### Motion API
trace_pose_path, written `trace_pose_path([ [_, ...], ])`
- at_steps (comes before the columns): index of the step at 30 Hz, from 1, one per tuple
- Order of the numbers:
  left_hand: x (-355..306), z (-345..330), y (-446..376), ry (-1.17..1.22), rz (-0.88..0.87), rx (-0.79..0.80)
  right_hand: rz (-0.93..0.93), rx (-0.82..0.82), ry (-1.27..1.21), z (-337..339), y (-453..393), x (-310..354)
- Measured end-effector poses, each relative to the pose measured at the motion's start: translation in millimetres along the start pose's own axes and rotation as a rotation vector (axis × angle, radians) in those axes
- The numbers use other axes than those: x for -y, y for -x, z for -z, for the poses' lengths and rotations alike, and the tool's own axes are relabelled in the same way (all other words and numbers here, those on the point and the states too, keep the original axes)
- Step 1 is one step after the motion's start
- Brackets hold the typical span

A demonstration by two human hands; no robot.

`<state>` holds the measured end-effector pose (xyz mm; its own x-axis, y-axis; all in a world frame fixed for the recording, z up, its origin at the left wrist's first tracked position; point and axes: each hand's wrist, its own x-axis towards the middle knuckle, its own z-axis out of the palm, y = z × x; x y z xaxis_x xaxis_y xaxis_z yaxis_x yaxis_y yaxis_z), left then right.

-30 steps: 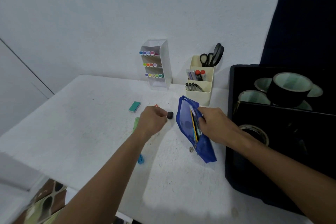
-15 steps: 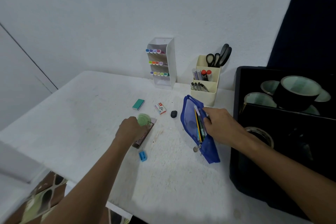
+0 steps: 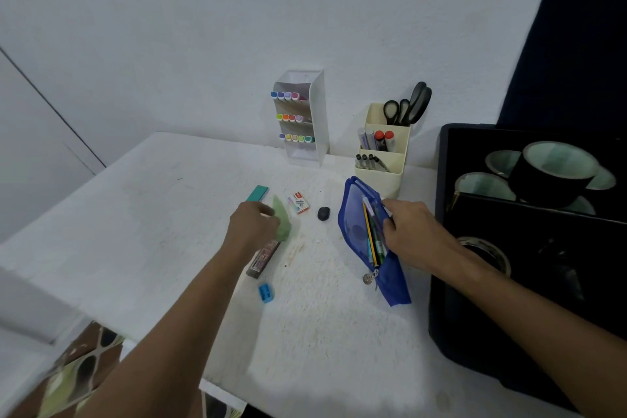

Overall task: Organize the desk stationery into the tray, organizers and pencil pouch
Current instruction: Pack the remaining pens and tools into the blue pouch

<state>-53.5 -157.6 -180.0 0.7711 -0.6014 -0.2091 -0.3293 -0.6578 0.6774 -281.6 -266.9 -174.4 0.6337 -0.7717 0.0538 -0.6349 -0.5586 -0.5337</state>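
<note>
A white wall backs a white surface (image 3: 163,214). At its centre the left hand (image 3: 252,226) grasps a blurred pale-green object (image 3: 282,221), just above a dark patterned box (image 3: 263,258) lying flat. At 3 o'clock of that hand, the right hand (image 3: 412,231) pinches the open edge of the blue pouch (image 3: 353,214), which lies on the surface with pencils (image 3: 371,234) showing inside. Between the hands sit a small white box (image 3: 298,203) and a dark eraser (image 3: 323,213). A teal eraser (image 3: 258,193) lies at 12 o'clock of the left hand, a blue sharpener (image 3: 266,292) at 6 o'clock. At the wall stand a white marker organizer (image 3: 305,119) and a cream organizer (image 3: 385,153) with scissors (image 3: 409,105). A black tray (image 3: 475,332) with tape rolls (image 3: 553,173) fills the 3 o'clock side.
</note>
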Motion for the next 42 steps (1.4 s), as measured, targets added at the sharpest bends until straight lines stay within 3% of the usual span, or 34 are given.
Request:
trace_pose_path([
  [3,-27.9,-3.6,18.3,0.203,-0.089,0.064,-0.004,-0.003,-0.004,0.3,-0.5,-0.4],
  [9,-71.2,-28.3,48.1,0.245,-0.113,0.246,-0.016,-0.008,-0.008,0.9,-0.9,0.4],
  [22,-72.6,-75.6,41.6,-0.275,-0.288,0.102,0.007,-0.003,-0.020,2.3,0.3,1.1],
  [27,-65.4,-78.2,36.3,-0.363,-0.268,0.136,0.011,-0.011,-0.023,1.2,0.5,0.1],
  [31,-58.1,-70.8,29.0,-0.316,-0.250,0.127,0.009,-0.007,-0.005,0.6,-0.1,0.1],
  [38,-57.3,-70.3,32.1,0.018,-0.024,0.328,-0.005,0.000,0.021,1.7,0.4,2.0],
  [42,-61.5,-73.4,37.0,0.109,0.009,0.344,-0.007,0.001,0.024,1.5,-0.6,1.7],
])
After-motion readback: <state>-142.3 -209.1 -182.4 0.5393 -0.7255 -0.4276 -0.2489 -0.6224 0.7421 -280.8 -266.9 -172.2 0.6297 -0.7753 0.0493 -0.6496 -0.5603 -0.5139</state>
